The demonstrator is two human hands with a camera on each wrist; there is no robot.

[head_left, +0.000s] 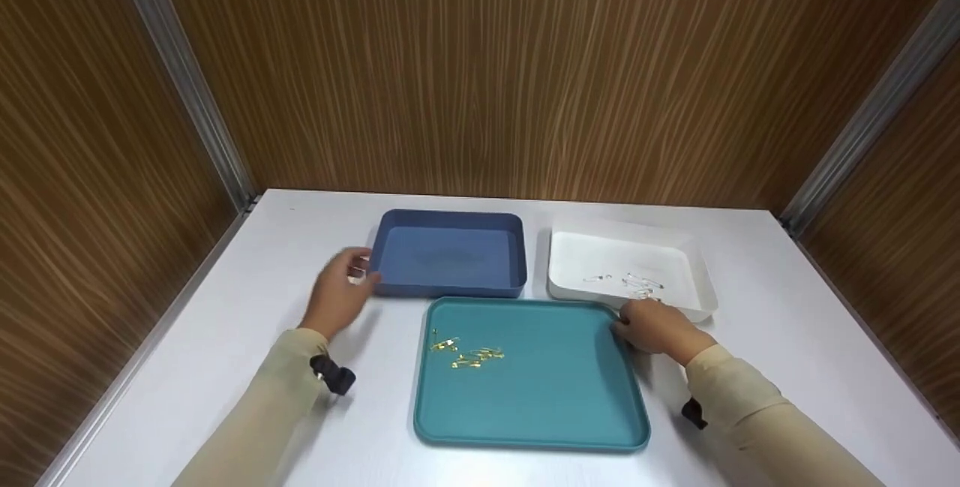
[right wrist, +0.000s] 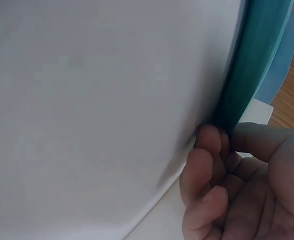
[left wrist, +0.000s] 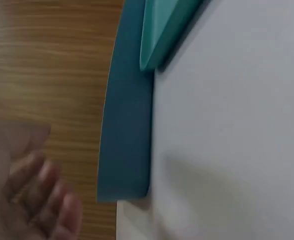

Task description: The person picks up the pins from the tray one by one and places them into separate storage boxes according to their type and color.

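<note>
Your right hand [head_left: 656, 326] pinches the rim of the teal tray [head_left: 555, 404] at its 2 o'clock corner, thumb on one side and curled fingers [right wrist: 207, 165] on the other, as the right wrist view shows. That forearm comes in from 5 o'clock, sleeve low over the white table [head_left: 765, 262].

Your left hand [head_left: 341, 293] hovers at the blue bin's [head_left: 448, 251] 9 o'clock side, just beside its wall, fingers [left wrist: 47, 200] loosely spread and gripping nothing; whether they touch the wall cannot be told. That arm reaches in from 7 o'clock.

The teal tray lies at the table's centre, carrying a small cluster of gold safety pins [head_left: 465, 350] toward its 10 o'clock area. The blue bin sits at the tray's 12 o'clock edge. A white bin [head_left: 694, 269] stands at 1 o'clock, holding silver safety pins [head_left: 630, 282].
</note>
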